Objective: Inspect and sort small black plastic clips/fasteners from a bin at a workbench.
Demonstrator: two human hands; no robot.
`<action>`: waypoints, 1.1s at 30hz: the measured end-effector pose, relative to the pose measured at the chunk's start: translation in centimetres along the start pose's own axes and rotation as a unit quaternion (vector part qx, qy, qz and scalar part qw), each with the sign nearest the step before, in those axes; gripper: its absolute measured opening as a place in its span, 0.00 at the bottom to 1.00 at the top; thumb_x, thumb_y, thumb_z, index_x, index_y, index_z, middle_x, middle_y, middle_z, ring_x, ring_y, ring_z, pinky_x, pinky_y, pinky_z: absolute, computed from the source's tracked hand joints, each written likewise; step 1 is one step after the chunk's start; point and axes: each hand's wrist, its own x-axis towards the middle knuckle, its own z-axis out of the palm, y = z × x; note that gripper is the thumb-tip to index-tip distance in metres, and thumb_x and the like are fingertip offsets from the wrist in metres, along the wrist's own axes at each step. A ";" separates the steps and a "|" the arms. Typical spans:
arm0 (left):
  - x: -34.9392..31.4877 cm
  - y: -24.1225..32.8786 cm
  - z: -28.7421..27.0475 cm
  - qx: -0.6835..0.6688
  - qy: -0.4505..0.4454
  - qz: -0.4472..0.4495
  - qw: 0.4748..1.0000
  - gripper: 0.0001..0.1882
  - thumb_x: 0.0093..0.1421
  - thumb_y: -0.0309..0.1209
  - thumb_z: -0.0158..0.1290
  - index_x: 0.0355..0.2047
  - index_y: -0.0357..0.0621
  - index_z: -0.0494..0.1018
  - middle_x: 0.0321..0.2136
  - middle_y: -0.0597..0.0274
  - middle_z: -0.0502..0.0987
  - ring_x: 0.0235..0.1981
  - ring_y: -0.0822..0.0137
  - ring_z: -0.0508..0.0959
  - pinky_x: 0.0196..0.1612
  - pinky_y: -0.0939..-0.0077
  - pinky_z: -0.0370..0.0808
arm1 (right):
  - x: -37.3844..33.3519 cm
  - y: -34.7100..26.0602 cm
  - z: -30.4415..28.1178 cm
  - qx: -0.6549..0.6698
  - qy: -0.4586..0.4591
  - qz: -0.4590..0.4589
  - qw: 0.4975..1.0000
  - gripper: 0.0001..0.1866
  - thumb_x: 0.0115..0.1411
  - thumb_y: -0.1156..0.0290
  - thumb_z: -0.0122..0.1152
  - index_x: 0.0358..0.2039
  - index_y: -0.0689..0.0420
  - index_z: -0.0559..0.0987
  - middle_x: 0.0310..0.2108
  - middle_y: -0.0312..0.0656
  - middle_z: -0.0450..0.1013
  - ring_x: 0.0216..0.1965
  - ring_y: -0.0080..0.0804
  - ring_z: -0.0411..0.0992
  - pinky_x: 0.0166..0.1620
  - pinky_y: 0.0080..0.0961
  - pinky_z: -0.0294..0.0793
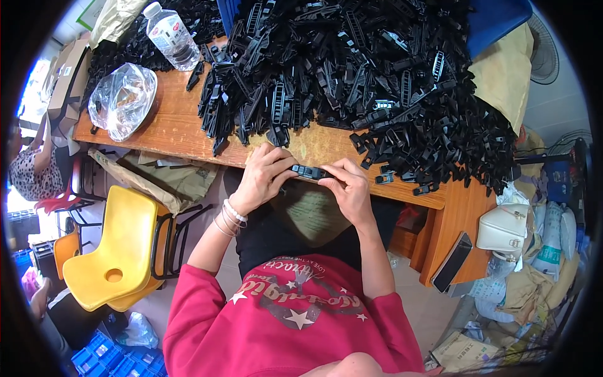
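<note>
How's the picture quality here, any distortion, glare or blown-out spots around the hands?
Head view: fisheye bends the wooden table edge, with a dark rim at the corners. Far left is blown out by daylight. The clear plastic bag shows glare. The left hand and right hand, holding a black plastic part, are evenly lit and sharp.

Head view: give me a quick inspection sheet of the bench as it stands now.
Surface: wooden table, mostly covered, bare at the near edge.
Job's things: small black plastic part held between both hands; big pile of black plastic parts behind it.
Clutter: water bottle, clear plastic bag, phone and white handbag at the right.
Grippers: left hand and right hand both grip the part.
Cables: nothing seen clearly.
Surroundings: yellow chair at the left, another person at the far left, a fan at the upper right.
</note>
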 end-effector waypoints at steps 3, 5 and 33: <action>0.1 0.1 0.1 0.003 -0.001 0.004 1.000 0.12 0.54 0.28 0.63 0.39 0.43 0.79 0.36 0.64 0.75 0.37 0.57 0.71 0.43 0.63 0.69 | -0.1 -0.2 0.1 -0.014 -0.003 -0.001 1.000 0.16 0.50 0.75 0.73 0.41 0.64 0.83 0.31 0.43 0.72 0.34 0.39 0.70 0.38 0.33 0.70; 0.1 0.0 0.1 0.002 0.003 0.009 1.000 0.12 0.53 0.28 0.63 0.39 0.43 0.80 0.35 0.64 0.75 0.37 0.57 0.71 0.43 0.63 0.69 | -0.1 -0.2 0.2 -0.040 -0.009 -0.007 0.999 0.15 0.51 0.75 0.72 0.40 0.64 0.84 0.31 0.43 0.72 0.36 0.39 0.70 0.39 0.34 0.70; 1.5 -1.3 -2.6 0.230 -0.037 0.131 0.964 0.16 0.53 0.24 0.52 0.44 0.37 0.71 0.44 0.54 0.71 0.43 0.57 0.73 0.47 0.65 0.73 | 0.0 1.7 -0.4 -0.380 0.224 -0.072 0.895 0.12 0.54 0.76 0.66 0.39 0.59 0.77 0.40 0.43 0.69 0.42 0.43 0.68 0.43 0.40 0.64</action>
